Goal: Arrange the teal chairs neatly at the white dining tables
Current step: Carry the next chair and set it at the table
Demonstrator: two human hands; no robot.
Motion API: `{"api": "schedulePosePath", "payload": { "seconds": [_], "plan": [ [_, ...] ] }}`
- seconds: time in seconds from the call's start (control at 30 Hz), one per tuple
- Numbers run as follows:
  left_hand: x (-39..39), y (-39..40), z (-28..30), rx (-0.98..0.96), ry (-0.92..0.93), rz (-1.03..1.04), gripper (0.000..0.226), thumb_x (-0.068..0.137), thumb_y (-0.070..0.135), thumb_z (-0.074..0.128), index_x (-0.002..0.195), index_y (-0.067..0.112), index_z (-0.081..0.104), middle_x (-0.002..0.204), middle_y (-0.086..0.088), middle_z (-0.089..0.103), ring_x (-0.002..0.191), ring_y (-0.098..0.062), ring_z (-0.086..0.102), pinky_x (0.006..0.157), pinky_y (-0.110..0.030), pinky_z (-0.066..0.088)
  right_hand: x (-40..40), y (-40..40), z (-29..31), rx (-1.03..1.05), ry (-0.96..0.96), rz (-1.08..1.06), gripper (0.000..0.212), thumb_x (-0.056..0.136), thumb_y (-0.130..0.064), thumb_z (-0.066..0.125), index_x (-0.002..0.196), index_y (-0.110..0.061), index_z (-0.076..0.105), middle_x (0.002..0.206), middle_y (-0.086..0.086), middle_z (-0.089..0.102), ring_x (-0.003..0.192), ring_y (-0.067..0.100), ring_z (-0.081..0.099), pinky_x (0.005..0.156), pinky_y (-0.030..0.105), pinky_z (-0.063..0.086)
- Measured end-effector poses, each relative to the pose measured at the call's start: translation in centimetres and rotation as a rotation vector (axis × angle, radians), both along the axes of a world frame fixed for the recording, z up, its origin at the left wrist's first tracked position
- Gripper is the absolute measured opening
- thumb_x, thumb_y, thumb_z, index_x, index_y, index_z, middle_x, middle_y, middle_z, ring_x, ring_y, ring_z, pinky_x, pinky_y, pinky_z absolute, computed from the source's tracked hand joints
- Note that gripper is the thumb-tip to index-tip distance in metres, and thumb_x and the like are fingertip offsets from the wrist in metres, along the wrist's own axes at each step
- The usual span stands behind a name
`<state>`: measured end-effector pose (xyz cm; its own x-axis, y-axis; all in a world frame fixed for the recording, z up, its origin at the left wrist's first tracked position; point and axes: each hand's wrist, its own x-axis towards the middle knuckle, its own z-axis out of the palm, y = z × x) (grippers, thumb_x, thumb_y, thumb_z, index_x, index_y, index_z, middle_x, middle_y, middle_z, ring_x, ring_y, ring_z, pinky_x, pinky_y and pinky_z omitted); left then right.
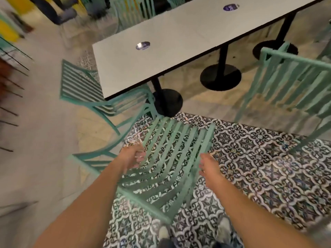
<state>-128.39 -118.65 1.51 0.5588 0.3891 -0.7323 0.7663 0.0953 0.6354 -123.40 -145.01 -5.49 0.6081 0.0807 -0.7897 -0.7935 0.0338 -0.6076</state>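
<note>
A teal slatted chair (172, 158) stands right in front of me on the patterned tile, its seat toward the white dining table (179, 33) and its back toward me. My left hand (132, 158) curls its fingers over the chair's left side rail. My right hand (209, 167) lies against the right side rail; blur hides whether its fingers wrap it. A second teal chair (84, 86) sits at the table's near left end, partly under the top. A third teal chair (295, 83) stands to the right, angled off the table.
Black round pedestal bases (220, 77) hold the table up. Purple round stickers (142, 45) mark its top. More teal chairs (132, 11) line the far side. Another teal frame (89, 160) is low on my left. Dark seats (59, 13) stand far left.
</note>
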Motion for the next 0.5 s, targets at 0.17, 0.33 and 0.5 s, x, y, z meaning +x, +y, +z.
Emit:
{"api": "schedulePosePath", "payload": {
  "seconds": [0.17, 0.33, 0.5],
  "plan": [
    [-5.5, 7.0, -1.3, 0.388, -0.039, -0.49, 0.016, 0.092, 0.02, 0.062, 0.104, 0.013, 0.07, 0.102, -0.001, 0.069, 0.097, -0.021, 0.065, 0.086, -0.03, 0.052, -5.2, 7.1, 0.1, -0.292, -0.299, 0.382, 0.051, 0.092, -0.038, 0.058, 0.136, -0.016, 0.047, 0.125, 0.007, 0.058, 0.108, 0.025, 0.058, 0.094, 0.041, 0.049],
    [-10.3, 14.0, -2.2, 0.704, -0.077, -1.232, 0.028, 0.088, 0.053, 0.058, 0.097, 0.028, 0.067, 0.087, 0.01, 0.065, 0.077, -0.007, 0.063, 0.071, -0.026, 0.055, -13.2, 14.8, 2.3, -0.626, -0.666, 0.961, 0.05, 0.095, -0.047, 0.048, 0.139, -0.024, 0.044, 0.134, -0.001, 0.054, 0.104, 0.016, 0.064, 0.087, 0.029, 0.053],
    [-10.3, 18.2, -2.0, 0.897, -0.111, -1.506, 0.038, 0.088, 0.063, 0.051, 0.111, 0.034, 0.058, 0.099, 0.012, 0.06, 0.089, -0.007, 0.057, 0.08, -0.031, 0.051, -18.1, 18.1, 2.2, -0.783, -0.743, 1.082, 0.051, 0.092, -0.056, 0.046, 0.135, -0.029, 0.044, 0.113, -0.005, 0.057, 0.09, 0.012, 0.06, 0.082, 0.035, 0.055]
  ]
}}
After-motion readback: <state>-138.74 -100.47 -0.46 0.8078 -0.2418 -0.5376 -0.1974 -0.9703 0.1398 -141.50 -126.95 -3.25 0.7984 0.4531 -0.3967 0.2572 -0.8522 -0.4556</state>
